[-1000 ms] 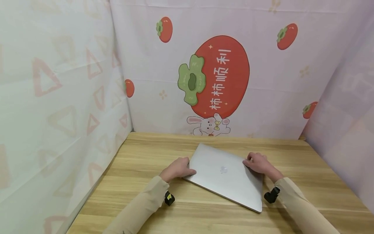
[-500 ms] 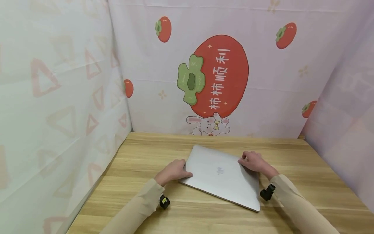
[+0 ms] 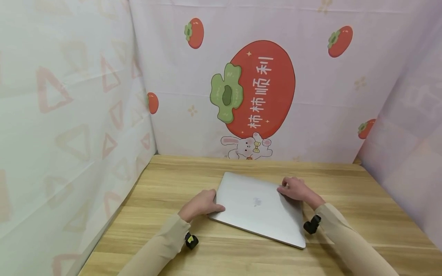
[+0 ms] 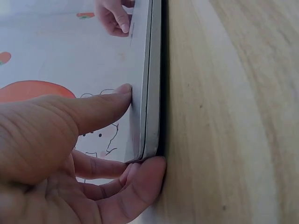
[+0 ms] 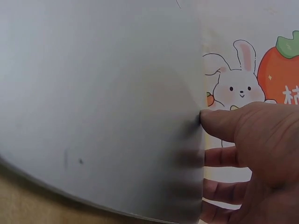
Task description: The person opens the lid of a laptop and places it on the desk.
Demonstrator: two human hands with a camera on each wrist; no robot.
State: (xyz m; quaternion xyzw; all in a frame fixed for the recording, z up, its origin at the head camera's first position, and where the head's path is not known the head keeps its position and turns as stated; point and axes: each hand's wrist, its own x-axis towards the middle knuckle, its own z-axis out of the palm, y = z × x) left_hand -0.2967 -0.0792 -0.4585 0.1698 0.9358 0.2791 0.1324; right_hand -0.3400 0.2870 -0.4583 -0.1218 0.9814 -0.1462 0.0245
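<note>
A closed silver laptop (image 3: 255, 209) lies flat and askew on the wooden table (image 3: 165, 180). My left hand (image 3: 203, 203) grips its near left corner. In the left wrist view the thumb (image 4: 100, 107) lies on the lid and the fingers (image 4: 140, 182) curl round the corner of the laptop (image 4: 152, 70). My right hand (image 3: 295, 189) holds the far right corner. In the right wrist view its thumb (image 5: 229, 123) presses on the lid of the laptop (image 5: 93, 93), with the fingers curled past the edge.
Cloth walls printed with persimmons and a rabbit (image 3: 246, 147) close in the table at the back and on both sides. Bare wood lies around the laptop. A small black camera sits at each wrist (image 3: 191, 240), (image 3: 312, 225).
Held by both hands, the laptop has slid a little to the left on the table.
</note>
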